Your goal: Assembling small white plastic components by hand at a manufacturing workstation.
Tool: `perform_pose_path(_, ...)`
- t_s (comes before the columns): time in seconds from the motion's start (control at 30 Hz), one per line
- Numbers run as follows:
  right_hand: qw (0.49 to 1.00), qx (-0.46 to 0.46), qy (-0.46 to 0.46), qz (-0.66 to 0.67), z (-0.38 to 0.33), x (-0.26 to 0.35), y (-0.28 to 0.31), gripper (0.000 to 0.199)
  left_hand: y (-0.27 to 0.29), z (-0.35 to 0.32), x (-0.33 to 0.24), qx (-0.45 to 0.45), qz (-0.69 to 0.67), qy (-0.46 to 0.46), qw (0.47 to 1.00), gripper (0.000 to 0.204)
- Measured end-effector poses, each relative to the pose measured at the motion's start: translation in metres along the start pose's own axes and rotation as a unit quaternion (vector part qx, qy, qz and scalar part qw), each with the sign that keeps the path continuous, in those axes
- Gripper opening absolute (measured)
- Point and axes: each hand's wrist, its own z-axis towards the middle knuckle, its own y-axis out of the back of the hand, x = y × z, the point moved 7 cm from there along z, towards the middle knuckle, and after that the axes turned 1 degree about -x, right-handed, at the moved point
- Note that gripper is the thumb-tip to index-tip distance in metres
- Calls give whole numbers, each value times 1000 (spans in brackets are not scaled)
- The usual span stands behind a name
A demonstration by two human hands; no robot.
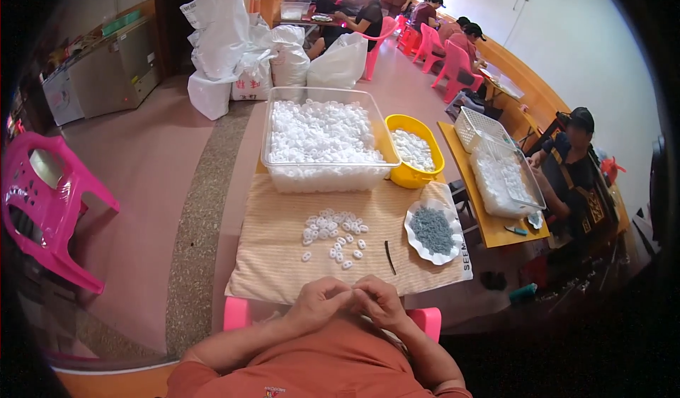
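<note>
My left hand (322, 303) and my right hand (380, 302) meet at the front edge of the table, fingertips pinched together. Whatever is between their fingers is hidden or too small to make out. Just beyond them, on a striped tan cloth (273, 256), lies a loose group of small white oval plastic pieces (329, 224) with holes. To the right of these rests a thin black stick-like tool (390, 258). A white scalloped plate (444, 258) farther right holds a heap of tiny grey-blue pieces (432, 230).
At the table's back stand a large clear tub (319, 179) and a yellow basin (418, 178), both filled with white pieces. White sacks (273, 61) are stacked beyond. A pink chair (60, 200) stands left. On the right, a person (574, 150) sits by another table (499, 231).
</note>
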Motion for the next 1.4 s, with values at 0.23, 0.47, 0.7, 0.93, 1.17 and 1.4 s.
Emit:
perform_pose_path(0.23,968,-42,161,-186,-3,27,0,7,-2,-2,2,5,23,-13,1000,13)
perform_pose_path(0.47,991,-43,82,-102,-4,27,0,9,-4,0,5,19,-16,13,1000,12)
perform_pose_path(0.7,995,-1,57,-76,3,14,-3,5,0,3,1,13,-23,33,999,10)
perform_pose_path(0.93,945,-148,65,-285,14,24,38,4,0,6,12,17,-59,96,994,13)
perform_pose_path(1.17,865,-151,75,-473,31,24,55,7,0,5,13,16,-99,107,989,14)
perform_pose_path(1.4,912,-139,102,-371,19,15,51,13,1,6,18,16,-145,125,981,14)
